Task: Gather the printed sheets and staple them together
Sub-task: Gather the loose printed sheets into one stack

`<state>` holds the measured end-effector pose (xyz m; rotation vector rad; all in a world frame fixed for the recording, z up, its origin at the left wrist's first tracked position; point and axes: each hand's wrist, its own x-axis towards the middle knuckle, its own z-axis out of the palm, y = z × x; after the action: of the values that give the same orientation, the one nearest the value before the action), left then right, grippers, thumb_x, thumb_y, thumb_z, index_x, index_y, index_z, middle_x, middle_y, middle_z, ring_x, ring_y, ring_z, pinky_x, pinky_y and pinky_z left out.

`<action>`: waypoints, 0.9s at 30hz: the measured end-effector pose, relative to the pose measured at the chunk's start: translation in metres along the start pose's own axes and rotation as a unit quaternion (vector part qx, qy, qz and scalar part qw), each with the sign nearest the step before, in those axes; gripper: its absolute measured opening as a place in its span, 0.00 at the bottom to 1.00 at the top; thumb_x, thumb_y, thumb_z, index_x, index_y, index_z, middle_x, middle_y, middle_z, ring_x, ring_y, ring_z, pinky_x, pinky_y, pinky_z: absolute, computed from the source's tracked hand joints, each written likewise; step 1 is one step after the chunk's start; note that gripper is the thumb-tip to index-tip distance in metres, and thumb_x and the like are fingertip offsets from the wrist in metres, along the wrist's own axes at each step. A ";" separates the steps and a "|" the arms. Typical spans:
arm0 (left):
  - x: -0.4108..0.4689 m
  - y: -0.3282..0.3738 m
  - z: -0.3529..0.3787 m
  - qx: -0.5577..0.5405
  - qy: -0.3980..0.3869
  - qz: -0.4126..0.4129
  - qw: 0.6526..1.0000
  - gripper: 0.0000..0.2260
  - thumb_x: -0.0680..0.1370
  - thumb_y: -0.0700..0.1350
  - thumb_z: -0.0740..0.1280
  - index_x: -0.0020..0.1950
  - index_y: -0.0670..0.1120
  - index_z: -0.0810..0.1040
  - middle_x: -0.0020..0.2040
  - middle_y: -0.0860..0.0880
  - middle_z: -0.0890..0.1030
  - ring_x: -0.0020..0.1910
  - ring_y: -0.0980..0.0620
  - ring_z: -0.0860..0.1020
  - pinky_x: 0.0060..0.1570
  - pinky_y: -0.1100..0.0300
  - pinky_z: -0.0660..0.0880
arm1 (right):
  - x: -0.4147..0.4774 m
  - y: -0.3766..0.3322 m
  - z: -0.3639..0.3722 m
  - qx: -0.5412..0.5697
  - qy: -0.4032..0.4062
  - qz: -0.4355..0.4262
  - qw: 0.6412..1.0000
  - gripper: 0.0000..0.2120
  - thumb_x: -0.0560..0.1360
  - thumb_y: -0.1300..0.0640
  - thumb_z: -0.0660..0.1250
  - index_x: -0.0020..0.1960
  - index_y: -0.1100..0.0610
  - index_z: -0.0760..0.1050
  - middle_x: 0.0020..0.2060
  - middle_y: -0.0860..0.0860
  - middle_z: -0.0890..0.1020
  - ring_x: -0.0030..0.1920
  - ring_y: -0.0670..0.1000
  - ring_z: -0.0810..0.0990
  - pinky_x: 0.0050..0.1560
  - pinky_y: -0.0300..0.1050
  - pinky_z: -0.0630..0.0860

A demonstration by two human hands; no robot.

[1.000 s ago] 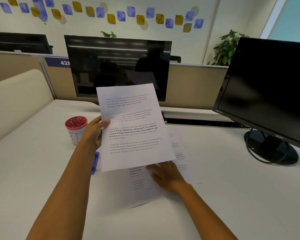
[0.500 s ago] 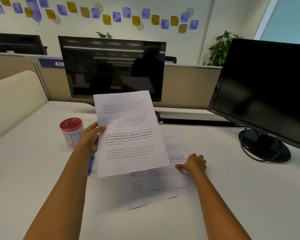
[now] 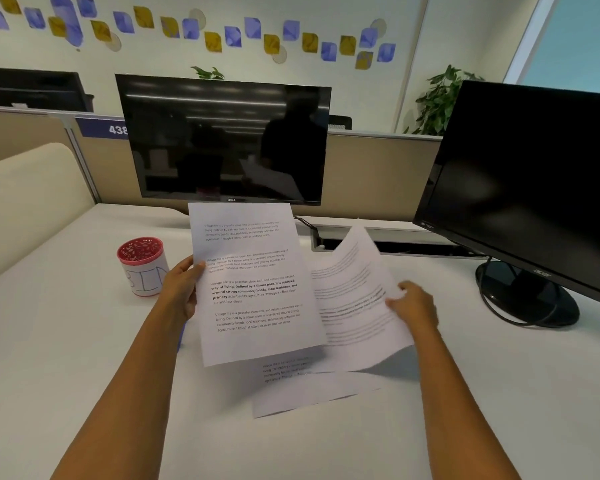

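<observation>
A: Sheets? Where are they?

B: Three. First sheet (image 3: 257, 282) is up off the tabletop (image 3: 66, 341), nearly upright, text facing the camera. Left hand (image 3: 182, 292) pinches its left edge, thumb on the front, other fingers behind, closed on the paper. Second sheet (image 3: 355, 303) is lifted and tilted, blurred; right hand (image 3: 413, 304) grips its right edge, fingers curled onto it. Third sheet (image 3: 305, 389) lies flat on the tabletop beneath both, partly covered.

A: Do the sheets overlap?

B: The first sheet's right edge overlaps the second. Whether they touch, can't tell.

A: Stapler?

B: Only a blue sliver (image 3: 180, 337) behind the left wrist, can't tell what it is.

A: Room to move?

B: Bare white tabletop in front and to the left. Red-rimmed cup (image 3: 142, 266) stands just left of the left hand. Dell monitor (image 3: 222, 140) sits straight behind the sheets, second monitor (image 3: 534, 188) to the right, its round base (image 3: 527, 294) near the right hand.

A: Surroundings?

B: Beige partition (image 3: 371, 174), plants (image 3: 440, 98), blue and yellow wall stickers (image 3: 194, 29).
</observation>
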<state>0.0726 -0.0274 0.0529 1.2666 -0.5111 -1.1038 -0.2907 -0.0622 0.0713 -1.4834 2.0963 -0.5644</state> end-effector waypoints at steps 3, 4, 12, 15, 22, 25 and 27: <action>0.000 -0.006 -0.001 0.012 0.017 -0.007 1.000 0.14 0.80 0.39 0.59 0.66 0.44 0.72 0.57 0.41 0.78 0.46 0.43 0.79 0.53 0.44 0.75 | -0.011 -0.022 -0.050 0.034 0.117 -0.060 0.991 0.19 0.77 0.58 0.65 0.67 0.55 0.71 0.63 0.59 0.77 0.60 0.62 0.75 0.57 0.51 0.72; 0.000 -0.007 -0.001 0.018 0.022 -0.010 1.000 0.14 0.80 0.40 0.59 0.65 0.44 0.72 0.56 0.41 0.79 0.46 0.43 0.79 0.52 0.44 0.76 | -0.015 -0.028 -0.067 0.063 0.157 -0.087 0.982 0.18 0.77 0.58 0.65 0.66 0.55 0.71 0.62 0.59 0.77 0.60 0.62 0.76 0.57 0.52 0.72; -0.010 -0.014 0.020 0.013 -0.014 -0.024 1.000 0.13 0.81 0.41 0.57 0.65 0.44 0.71 0.53 0.42 0.79 0.42 0.47 0.79 0.44 0.49 0.76 | -0.036 -0.068 -0.048 0.345 -0.001 -0.184 0.920 0.15 0.75 0.62 0.67 0.60 0.63 0.74 0.56 0.58 0.81 0.51 0.56 0.80 0.53 0.50 0.77; -0.013 -0.013 0.025 0.006 -0.047 -0.035 0.998 0.13 0.81 0.42 0.58 0.65 0.43 0.71 0.57 0.41 0.78 0.46 0.43 0.79 0.42 0.49 0.78 | -0.036 -0.068 0.001 0.366 -0.090 -0.143 0.915 0.15 0.75 0.63 0.68 0.60 0.64 0.73 0.58 0.63 0.80 0.53 0.59 0.80 0.56 0.54 0.78; -0.018 -0.011 0.023 -0.015 -0.116 -0.073 0.990 0.14 0.81 0.45 0.58 0.64 0.44 0.71 0.53 0.40 0.78 0.45 0.42 0.78 0.40 0.47 0.81 | -0.041 -0.049 0.057 0.251 -0.069 -0.132 0.956 0.18 0.76 0.51 0.66 0.63 0.56 0.70 0.63 0.54 0.75 0.59 0.56 0.77 0.60 0.53 0.77; -0.018 -0.012 0.022 -0.005 -0.137 -0.083 0.987 0.15 0.80 0.51 0.57 0.61 0.44 0.73 0.53 0.40 0.78 0.45 0.42 0.79 0.46 0.45 0.79 | -0.040 -0.045 0.063 0.292 -0.119 -0.099 0.944 0.17 0.76 0.54 0.67 0.62 0.56 0.70 0.62 0.55 0.76 0.59 0.56 0.78 0.60 0.53 0.76; -0.017 -0.012 0.023 0.018 -0.131 -0.079 0.988 0.21 0.79 0.59 0.53 0.57 0.47 0.76 0.50 0.41 0.82 0.44 0.42 0.81 0.46 0.44 0.79 | -0.041 -0.043 0.066 0.293 -0.123 -0.113 0.941 0.16 0.75 0.56 0.68 0.62 0.56 0.70 0.61 0.56 0.78 0.58 0.56 0.79 0.58 0.50 0.77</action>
<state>0.0420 -0.0226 0.0523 1.2159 -0.6369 -1.4108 -0.2071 -0.0403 0.0518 -1.3522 1.4021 -0.9383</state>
